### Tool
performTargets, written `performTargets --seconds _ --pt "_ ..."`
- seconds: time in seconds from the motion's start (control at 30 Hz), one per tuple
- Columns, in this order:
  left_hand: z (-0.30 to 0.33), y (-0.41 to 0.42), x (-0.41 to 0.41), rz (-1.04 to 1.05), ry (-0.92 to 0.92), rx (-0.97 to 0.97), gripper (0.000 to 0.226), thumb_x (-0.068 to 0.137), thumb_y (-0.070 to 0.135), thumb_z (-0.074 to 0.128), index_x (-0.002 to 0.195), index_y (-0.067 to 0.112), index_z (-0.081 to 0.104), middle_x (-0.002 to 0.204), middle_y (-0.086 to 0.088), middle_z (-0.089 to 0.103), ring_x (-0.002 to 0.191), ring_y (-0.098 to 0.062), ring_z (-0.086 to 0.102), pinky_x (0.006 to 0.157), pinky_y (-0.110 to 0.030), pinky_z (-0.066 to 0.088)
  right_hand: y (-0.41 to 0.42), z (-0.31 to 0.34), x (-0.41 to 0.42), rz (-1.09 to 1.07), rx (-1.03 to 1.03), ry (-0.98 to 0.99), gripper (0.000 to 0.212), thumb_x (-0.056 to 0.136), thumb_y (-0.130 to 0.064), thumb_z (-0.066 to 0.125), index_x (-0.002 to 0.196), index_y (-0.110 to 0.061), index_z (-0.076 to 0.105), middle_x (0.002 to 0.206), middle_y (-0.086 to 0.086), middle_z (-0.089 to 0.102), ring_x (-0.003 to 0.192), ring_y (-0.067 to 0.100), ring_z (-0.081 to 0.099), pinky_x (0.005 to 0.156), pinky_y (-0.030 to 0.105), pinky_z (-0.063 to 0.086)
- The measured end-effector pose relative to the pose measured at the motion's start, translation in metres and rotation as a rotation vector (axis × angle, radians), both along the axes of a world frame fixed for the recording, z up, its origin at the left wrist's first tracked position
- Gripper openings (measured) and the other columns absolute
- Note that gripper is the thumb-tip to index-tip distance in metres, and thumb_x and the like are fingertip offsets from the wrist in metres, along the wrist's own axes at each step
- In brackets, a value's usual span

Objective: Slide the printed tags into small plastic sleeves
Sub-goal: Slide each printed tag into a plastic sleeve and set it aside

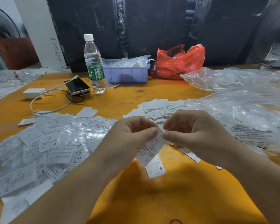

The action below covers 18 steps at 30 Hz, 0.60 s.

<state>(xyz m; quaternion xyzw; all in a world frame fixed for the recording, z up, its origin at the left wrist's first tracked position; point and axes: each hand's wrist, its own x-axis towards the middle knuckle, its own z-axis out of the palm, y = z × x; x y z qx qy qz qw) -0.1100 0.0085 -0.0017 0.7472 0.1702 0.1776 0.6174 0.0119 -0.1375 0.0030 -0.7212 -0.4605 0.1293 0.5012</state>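
Both hands (158, 135) pinch 1 printed tag (149, 150) (marked L) above table (120, 101).

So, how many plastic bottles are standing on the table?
1. The water bottle stands upright at the back of the table, touching the purple bin, right of the phone.

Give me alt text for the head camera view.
Both the left hand and right hand pinch a printed tag above an orange table, with sleeved tags piled left and loose tags behind.
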Motion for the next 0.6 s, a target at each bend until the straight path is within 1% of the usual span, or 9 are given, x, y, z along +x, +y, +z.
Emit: performTargets --seconds 0.03,0.1,0.17,0.23,0.33,0.4,0.47,0.53,0.6 --pt "0.0 0.004 -0.001 0.034 0.014 0.125 0.008 0.088 0.018 0.068 0.086 0.024 0.072 0.079 0.007 0.073 0.068 -0.002 0.067 0.056 -0.015 0.053 0.0 -0.001 0.002 -0.033 -0.027 -0.018 0.004 0.082 -0.014 0.073 0.081 -0.017 0.07 0.069 0.001 0.07 0.063 0.026 0.064 0.061 0.044 0.056" --pt "0.002 0.012 -0.002 0.075 0.051 0.3 0.014 0.09 0.02 0.064 0.09 0.034 0.067 0.079 0.014 0.072 0.07 0.002 0.065 0.049 -0.01 0.047 0.0 -0.003 0.006 -0.113 -0.101 -0.088 0.008 0.081 -0.016 0.073 0.081 -0.023 0.07 0.071 -0.005 0.069 0.064 0.018 0.065 0.064 0.041 0.057" --pt "0.001 0.018 -0.003 0.108 0.129 0.41 0.018 0.09 0.022 0.062 0.092 0.04 0.062 0.078 0.014 0.07 0.071 -0.003 0.065 0.045 -0.011 0.047 -0.001 -0.004 0.009 -0.162 -0.178 -0.15 0.007 0.08 -0.021 0.074 0.082 -0.027 0.07 0.077 -0.01 0.068 0.068 0.008 0.063 0.067 0.032 0.056" --pt "-0.002 0.024 -0.003 0.17 0.215 0.571 0.019 0.089 0.024 0.06 0.092 0.042 0.059 0.078 0.012 0.066 0.071 -0.007 0.062 0.046 -0.02 0.051 -0.001 -0.006 0.01 -0.183 -0.219 -0.18 0.007 0.08 -0.024 0.074 0.083 -0.028 0.069 0.08 -0.011 0.067 0.074 0.004 0.062 0.066 0.025 0.054" --pt "-0.002 0.032 -0.005 0.265 0.319 0.725 0.015 0.086 0.026 0.06 0.09 0.04 0.059 0.081 0.014 0.062 0.072 -0.003 0.058 0.058 -0.028 0.056 -0.002 -0.01 0.011 -0.216 -0.242 -0.273 0.009 0.082 -0.024 0.073 0.088 -0.029 0.069 0.084 -0.013 0.062 0.078 -0.004 0.057 0.065 0.014 0.048" --pt "-0.001 0.037 -0.007 0.322 0.378 0.795 0.016 0.084 0.027 0.061 0.093 0.04 0.06 0.089 0.015 0.061 0.079 -0.006 0.058 0.067 -0.03 0.056 -0.001 -0.009 0.013 -0.241 -0.256 -0.366 0.013 0.083 -0.023 0.072 0.093 -0.029 0.067 0.088 -0.019 0.056 0.081 -0.007 0.052 0.063 0.01 0.041" --pt "-0.001 0.038 -0.007 0.379 0.429 0.914 0.027 0.082 0.029 0.065 0.106 0.039 0.059 0.105 0.012 0.056 0.098 -0.011 0.054 0.078 -0.03 0.051 -0.001 -0.01 0.017 -0.253 -0.318 -0.461 0.017 0.084 -0.022 0.069 0.1 -0.029 0.064 0.098 -0.017 0.055 0.094 -0.001 0.046 0.07 0.013 0.034" --pt "-0.003 0.034 -0.005 0.382 0.436 1.007 0.037 0.082 0.033 0.069 0.116 0.039 0.056 0.114 0.011 0.046 0.113 -0.014 0.043 0.088 -0.031 0.043 -0.001 -0.013 0.02 -0.256 -0.408 -0.504 0.023 0.085 -0.023 0.066 0.107 -0.027 0.062 0.109 -0.011 0.054 0.111 0.01 0.04 0.081 0.022 0.035" --pt "-0.005 0.024 -0.003 0.291 0.328 0.978 0.029 0.084 0.034 0.068 0.111 0.04 0.057 0.109 0.015 0.043 0.112 -0.009 0.041 0.088 -0.023 0.039 -0.003 -0.015 0.022 -0.248 -0.479 -0.501 0.025 0.087 -0.029 0.066 0.111 -0.028 0.06 0.117 -0.011 0.053 0.117 0.012 0.04 0.092 0.027 0.038"
